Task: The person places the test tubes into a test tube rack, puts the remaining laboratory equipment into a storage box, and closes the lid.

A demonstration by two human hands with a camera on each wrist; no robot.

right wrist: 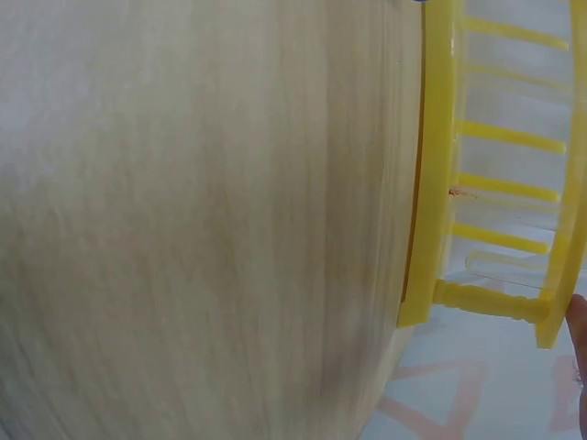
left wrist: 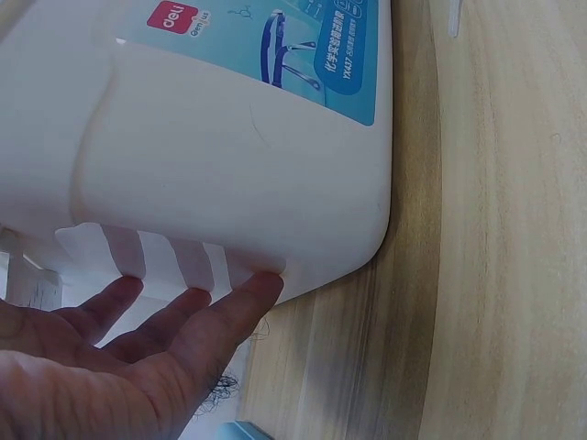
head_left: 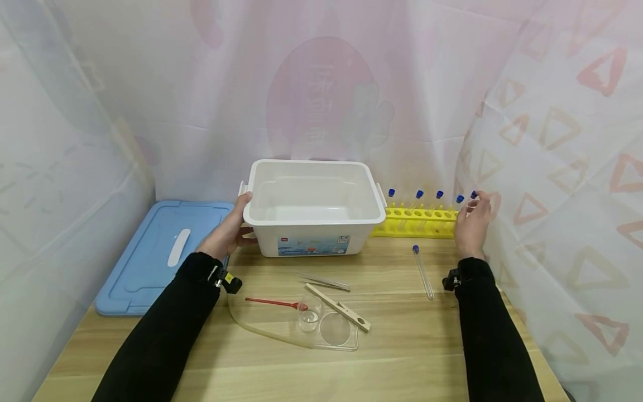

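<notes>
My left hand rests against the left end of a white plastic storage box. Its thumb lies at the handle and rim, while extended fingers touch the outer wall lower down. At the far right, my right hand touches the end of a yellow test tube rack, its fingers bent close to a blue cap. Whether they grip the rack or the capped tube is hidden. In the right wrist view only a fingertip shows, against the upper bar of the rack. Several blue-capped tubes stand in it.
A blue lid lies left. One capped test tube lies before the rack. Mid-table are metal tweezers, a wooden test tube clamp, a red dropper, a small clear cup, a clear plastic plate and tubing.
</notes>
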